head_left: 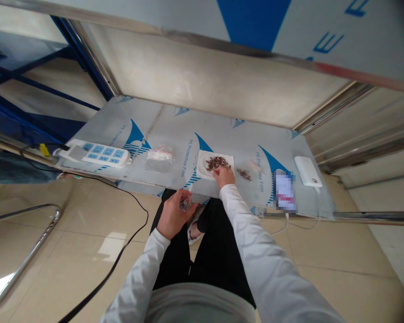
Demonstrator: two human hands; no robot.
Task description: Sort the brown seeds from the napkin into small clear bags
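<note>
A heap of small brown metal pieces (218, 161) sits on the white tray (201, 169), and the right hand (226, 176) reaches in over its near edge. Picking pieces out looks like the step in hand: that grip has its fingertips drawn together, though from here I can't tell whether they pinch one. Nearer the body than the tray, off the worktop (215, 123), the left hand (173, 213) curls its grip round a clear plastic container (185, 204). Such jumbled pieces call for a narrow, careful pinch next. Right of the tray, a loose cluster (244, 174) could get brushed by the sleeve (242, 215); farther right lies a phone (284, 190). Left are a plastic bag (160, 161) and a power strip (104, 154)
</note>
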